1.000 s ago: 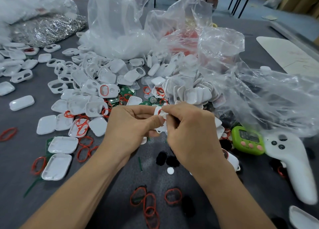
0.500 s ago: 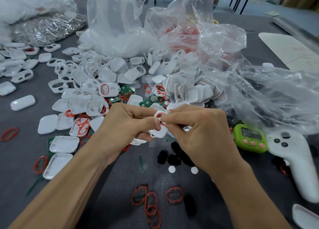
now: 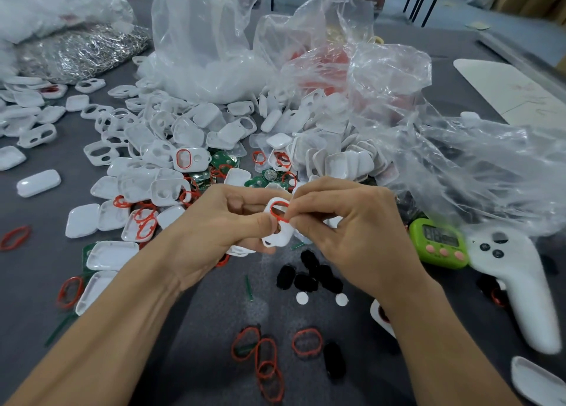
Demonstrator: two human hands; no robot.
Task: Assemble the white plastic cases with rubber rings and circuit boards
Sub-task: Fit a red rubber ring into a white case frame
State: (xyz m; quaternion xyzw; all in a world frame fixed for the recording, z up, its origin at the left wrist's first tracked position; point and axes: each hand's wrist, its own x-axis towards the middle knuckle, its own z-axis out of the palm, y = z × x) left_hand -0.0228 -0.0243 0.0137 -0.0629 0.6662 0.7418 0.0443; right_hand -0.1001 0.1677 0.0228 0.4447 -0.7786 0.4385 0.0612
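Note:
My left hand point(image 3: 214, 225) grips a small white plastic case point(image 3: 280, 237) above the table's middle, thumb against its left edge. A red rubber ring point(image 3: 279, 211) sits in the case's upper opening. My right hand point(image 3: 349, 231) pinches that ring at its right side with thumb and forefinger. Behind the hands lies a big heap of white case halves point(image 3: 171, 148), with green circuit boards point(image 3: 225, 159) among them. Loose red rings point(image 3: 266, 356) lie on the grey table near me.
Crumpled clear plastic bags point(image 3: 428, 148) fill the back and right. A green timer point(image 3: 439, 243) and a white controller point(image 3: 520, 286) lie at the right. Black pads point(image 3: 309, 277) and white discs point(image 3: 302, 297) sit below the hands. A bag of metal rings point(image 3: 82, 50) is at the far left.
The hands have lifted and turned the case, so its face with the red ring shows more plainly. The right fingers moved onto the ring's right side.

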